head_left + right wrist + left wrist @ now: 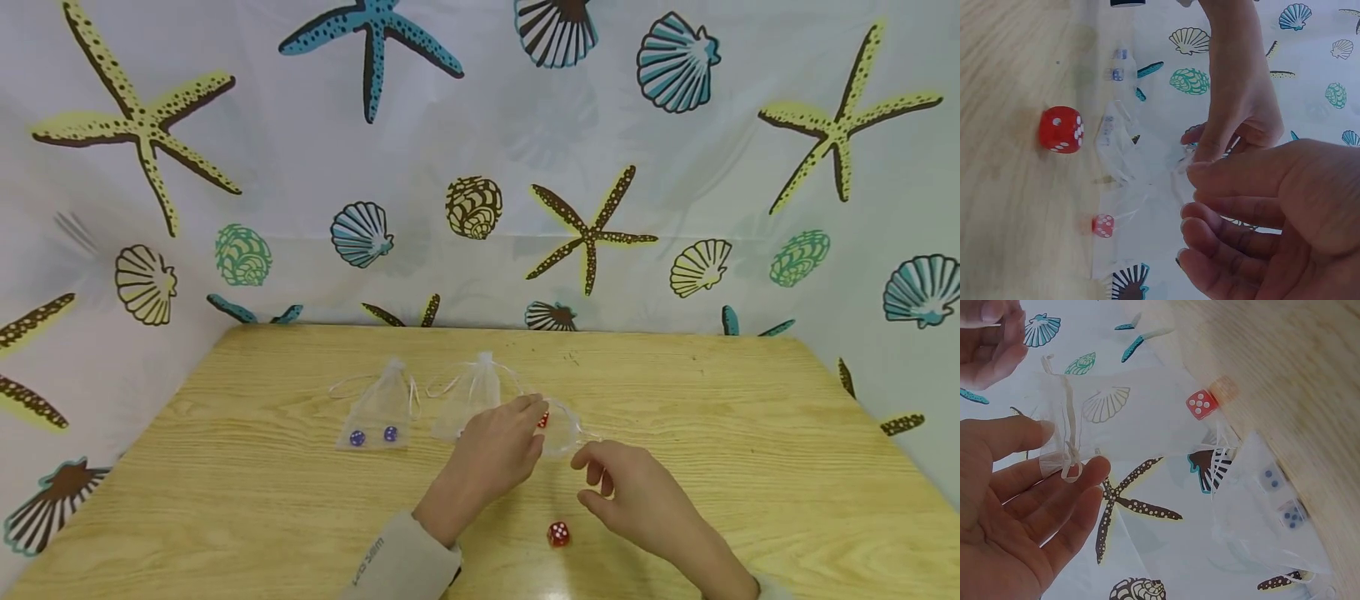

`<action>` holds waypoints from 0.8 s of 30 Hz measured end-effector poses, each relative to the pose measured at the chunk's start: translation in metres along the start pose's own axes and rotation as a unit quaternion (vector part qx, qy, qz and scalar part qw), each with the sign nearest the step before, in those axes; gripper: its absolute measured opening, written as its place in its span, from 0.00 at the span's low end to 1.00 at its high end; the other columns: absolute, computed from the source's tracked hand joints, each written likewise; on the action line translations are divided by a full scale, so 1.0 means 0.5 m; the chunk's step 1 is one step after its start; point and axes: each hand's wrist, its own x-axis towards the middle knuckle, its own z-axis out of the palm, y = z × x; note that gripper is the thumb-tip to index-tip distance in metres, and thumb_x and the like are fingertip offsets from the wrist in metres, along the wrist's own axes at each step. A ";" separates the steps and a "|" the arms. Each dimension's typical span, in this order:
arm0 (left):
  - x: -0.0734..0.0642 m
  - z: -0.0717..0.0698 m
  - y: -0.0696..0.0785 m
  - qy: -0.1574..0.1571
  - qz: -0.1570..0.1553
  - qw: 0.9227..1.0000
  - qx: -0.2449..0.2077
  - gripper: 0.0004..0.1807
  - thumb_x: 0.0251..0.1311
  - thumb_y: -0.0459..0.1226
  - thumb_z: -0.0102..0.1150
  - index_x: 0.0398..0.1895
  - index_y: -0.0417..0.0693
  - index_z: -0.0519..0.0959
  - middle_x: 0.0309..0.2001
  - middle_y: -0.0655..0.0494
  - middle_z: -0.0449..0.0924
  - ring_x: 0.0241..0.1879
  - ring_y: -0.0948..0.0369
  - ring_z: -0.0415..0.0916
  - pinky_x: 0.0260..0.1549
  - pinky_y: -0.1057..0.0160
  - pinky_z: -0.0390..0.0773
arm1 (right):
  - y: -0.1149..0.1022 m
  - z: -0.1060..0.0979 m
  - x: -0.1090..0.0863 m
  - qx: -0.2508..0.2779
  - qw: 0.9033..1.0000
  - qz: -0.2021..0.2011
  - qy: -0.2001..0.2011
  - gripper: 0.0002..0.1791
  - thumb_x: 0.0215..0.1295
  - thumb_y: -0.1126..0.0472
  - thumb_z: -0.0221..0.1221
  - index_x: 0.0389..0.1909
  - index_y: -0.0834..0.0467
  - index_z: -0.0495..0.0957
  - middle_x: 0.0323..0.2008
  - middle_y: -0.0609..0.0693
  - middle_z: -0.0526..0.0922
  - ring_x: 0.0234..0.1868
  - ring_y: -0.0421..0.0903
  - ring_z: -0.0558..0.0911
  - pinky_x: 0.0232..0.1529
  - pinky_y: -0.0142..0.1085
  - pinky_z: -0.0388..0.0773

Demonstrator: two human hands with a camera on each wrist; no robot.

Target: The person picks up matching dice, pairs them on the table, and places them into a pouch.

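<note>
A sheer white drawstring bag (1141, 412) with a red die (1201, 404) inside lies at the middle of the table. My left hand (498, 442) is at this bag, its mouth between thumb and fingers (1094, 469); how firmly they pinch cannot be seen. My right hand (637, 496) hovers just right of the mouth, loosely curled, with nothing seen in it. Another red die (558, 534) rests loose on the wood in front of both hands. A second bag (483, 387), holding dice with blue dots (1293, 516), lies left, partly behind my left hand.
Farther left lies a third sheer bag (386, 400) with two blue dice (391, 433) in its bottom. The light wooden table (225, 517) ends at a white cloth (420, 208) printed with starfish and shells, which rises behind it and along both sides.
</note>
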 end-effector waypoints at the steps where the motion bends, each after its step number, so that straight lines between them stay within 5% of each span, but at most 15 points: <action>1: 0.000 0.000 0.000 0.001 0.001 1.000 0.002 0.18 0.59 0.37 0.62 0.52 0.43 0.79 0.54 0.49 0.80 0.38 0.55 0.83 0.31 0.62 0.82 | 0.003 0.005 -0.001 0.004 1.000 0.003 -0.010 0.12 0.52 0.68 0.67 0.39 0.60 0.79 0.26 0.42 0.76 0.23 0.33 0.70 0.25 0.26 0.70; 10: 0.000 0.003 0.002 0.001 -0.002 1.000 0.003 0.19 0.60 0.38 0.61 0.54 0.42 0.78 0.54 0.50 0.80 0.35 0.55 0.83 0.31 0.61 0.82 | 0.022 0.046 -0.005 0.034 0.998 0.014 -0.059 0.12 0.50 0.69 0.66 0.37 0.61 0.79 0.24 0.43 0.77 0.22 0.31 0.69 0.23 0.26 0.69; 17: 0.001 0.002 0.002 -0.001 0.001 1.000 0.005 0.18 0.60 0.38 0.61 0.53 0.43 0.79 0.55 0.50 0.80 0.37 0.55 0.84 0.31 0.61 0.82 | 0.029 0.066 -0.007 0.045 0.993 0.021 -0.103 0.12 0.53 0.60 0.68 0.37 0.60 0.80 0.26 0.44 0.77 0.23 0.33 0.70 0.24 0.27 0.69; 24: -0.001 0.000 0.001 0.001 0.004 1.000 0.006 0.18 0.61 0.38 0.60 0.53 0.43 0.79 0.55 0.50 0.79 0.37 0.55 0.84 0.31 0.61 0.81 | 0.033 0.083 -0.004 0.057 0.991 0.004 -0.120 0.09 0.49 0.67 0.68 0.30 0.55 0.80 0.22 0.41 0.78 0.23 0.30 0.71 0.24 0.27 0.70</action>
